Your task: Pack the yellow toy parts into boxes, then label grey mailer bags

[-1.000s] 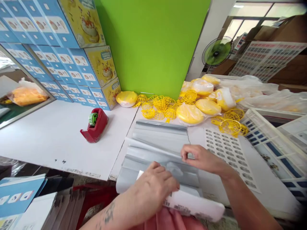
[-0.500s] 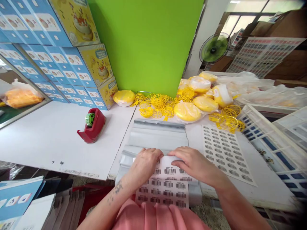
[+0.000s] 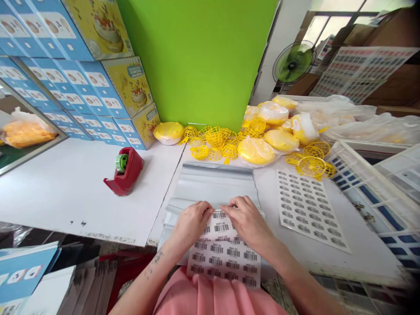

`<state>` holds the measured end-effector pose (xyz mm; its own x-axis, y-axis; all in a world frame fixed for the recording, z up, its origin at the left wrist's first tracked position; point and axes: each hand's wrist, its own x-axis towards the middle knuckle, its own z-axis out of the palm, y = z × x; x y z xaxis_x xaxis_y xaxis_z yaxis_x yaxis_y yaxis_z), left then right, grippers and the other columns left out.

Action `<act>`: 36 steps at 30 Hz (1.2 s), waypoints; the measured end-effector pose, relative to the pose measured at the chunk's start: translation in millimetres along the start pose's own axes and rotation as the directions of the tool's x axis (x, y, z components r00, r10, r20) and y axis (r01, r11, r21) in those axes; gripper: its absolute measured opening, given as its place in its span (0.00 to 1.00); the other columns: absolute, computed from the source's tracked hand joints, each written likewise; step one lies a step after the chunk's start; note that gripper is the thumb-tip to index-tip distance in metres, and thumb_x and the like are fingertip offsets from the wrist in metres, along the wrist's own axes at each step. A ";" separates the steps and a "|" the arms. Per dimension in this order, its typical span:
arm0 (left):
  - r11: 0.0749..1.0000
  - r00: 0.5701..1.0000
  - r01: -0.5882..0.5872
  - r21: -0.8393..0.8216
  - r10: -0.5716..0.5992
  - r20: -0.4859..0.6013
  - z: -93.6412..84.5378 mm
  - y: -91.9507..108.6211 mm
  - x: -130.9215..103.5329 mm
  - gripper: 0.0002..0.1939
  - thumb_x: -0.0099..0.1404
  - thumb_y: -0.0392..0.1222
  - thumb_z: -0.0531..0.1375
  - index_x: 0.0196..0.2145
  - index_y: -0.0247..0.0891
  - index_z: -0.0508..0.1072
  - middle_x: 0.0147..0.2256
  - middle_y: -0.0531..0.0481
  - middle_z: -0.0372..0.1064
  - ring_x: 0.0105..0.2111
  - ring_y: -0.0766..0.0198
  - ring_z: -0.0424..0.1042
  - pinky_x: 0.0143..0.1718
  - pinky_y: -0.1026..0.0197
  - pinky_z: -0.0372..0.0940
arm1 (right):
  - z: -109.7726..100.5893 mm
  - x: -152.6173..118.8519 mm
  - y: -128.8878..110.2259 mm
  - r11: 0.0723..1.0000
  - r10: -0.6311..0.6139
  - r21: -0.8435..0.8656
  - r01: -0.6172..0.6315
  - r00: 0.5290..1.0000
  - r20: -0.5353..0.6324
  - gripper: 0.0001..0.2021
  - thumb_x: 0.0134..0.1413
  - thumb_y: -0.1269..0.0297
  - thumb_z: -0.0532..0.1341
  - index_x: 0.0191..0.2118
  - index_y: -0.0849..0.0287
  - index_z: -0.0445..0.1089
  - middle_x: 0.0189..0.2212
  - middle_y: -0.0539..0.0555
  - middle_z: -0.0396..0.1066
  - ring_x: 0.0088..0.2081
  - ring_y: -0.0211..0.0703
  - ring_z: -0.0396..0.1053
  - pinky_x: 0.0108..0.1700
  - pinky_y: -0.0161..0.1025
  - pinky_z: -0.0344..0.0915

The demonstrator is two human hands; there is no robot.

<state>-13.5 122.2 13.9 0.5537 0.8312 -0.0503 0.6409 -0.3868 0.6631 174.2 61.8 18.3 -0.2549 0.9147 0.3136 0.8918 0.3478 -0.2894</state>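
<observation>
A white sheet of barcode labels (image 3: 225, 258) hangs over the table's front edge toward my lap, its upper part bent on top of grey plastic mailing bags (image 3: 213, 183). My left hand (image 3: 195, 221) pinches the sheet's top edge, fingers closed. Close beside it, my right hand (image 3: 246, 218) grips the same edge with thumb and fingertips. Whether a single label is between the fingertips is too small to tell. To the right lies a second barcode sheet (image 3: 308, 205), flat on the table.
A red tape dispenser (image 3: 126, 173) stands at left, before stacked blue and yellow boxes (image 3: 124, 87). Yellow mesh baskets (image 3: 215, 142) and bagged yellow containers (image 3: 256, 151) line the back by a green panel (image 3: 200, 61). A white plastic crate (image 3: 370, 197) stands at right.
My right hand has moved left along the label sheet's top edge, nearer my left hand. The left hand has shifted slightly left, and the fingertips of both hands now pinch the edge.
</observation>
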 end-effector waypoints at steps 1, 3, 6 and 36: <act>1.000 1.000 0.001 -0.006 -0.001 -0.007 0.5 0.0 0.2 0.13 0.71 0.43 0.48 0.33 0.39 0.68 0.32 0.51 0.70 0.32 0.62 0.68 0.35 0.61 0.57 | 2.9 -1.0 -3.1 1.000 0.000 -0.022 0.000 1.000 -0.019 0.17 0.56 0.80 0.56 0.46 0.55 0.73 0.36 0.57 0.69 0.39 0.49 0.64 0.41 0.46 0.69; 1.000 1.000 0.004 -0.015 -0.005 -0.019 0.7 -0.2 0.2 0.13 0.71 0.43 0.48 0.32 0.39 0.68 0.31 0.50 0.70 0.32 0.62 0.68 0.35 0.60 0.56 | 8.1 -4.1 -7.4 0.998 -0.011 -0.063 0.007 0.998 -0.063 0.18 0.56 0.80 0.56 0.48 0.57 0.72 0.37 0.58 0.70 0.40 0.50 0.65 0.42 0.48 0.69; 0.999 0.999 0.019 -0.028 -0.020 -0.028 1.3 0.6 -0.3 0.13 0.70 0.44 0.47 0.31 0.40 0.67 0.31 0.50 0.69 0.32 0.61 0.67 0.35 0.60 0.56 | 14.8 -8.9 -12.1 0.994 -0.024 -0.107 0.010 0.991 -0.131 0.16 0.58 0.78 0.56 0.49 0.56 0.71 0.40 0.59 0.72 0.41 0.51 0.66 0.43 0.49 0.69; 0.990 0.946 0.093 0.109 -0.122 0.301 26.7 -28.5 -2.9 0.14 0.64 0.53 0.56 0.35 0.43 0.77 0.31 0.50 0.76 0.37 0.54 0.74 0.35 0.60 0.60 | 85.9 75.4 101.4 0.661 0.440 0.508 -0.552 0.834 0.333 0.04 0.44 0.67 0.65 0.24 0.61 0.74 0.22 0.51 0.75 0.25 0.39 0.69 0.30 0.34 0.63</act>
<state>-19.2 120.1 -24.7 0.6053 0.7132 -0.3535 0.7439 -0.3488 0.5701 213.2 183.8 -65.1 0.0556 0.9843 -0.1674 0.5400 -0.1707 -0.8242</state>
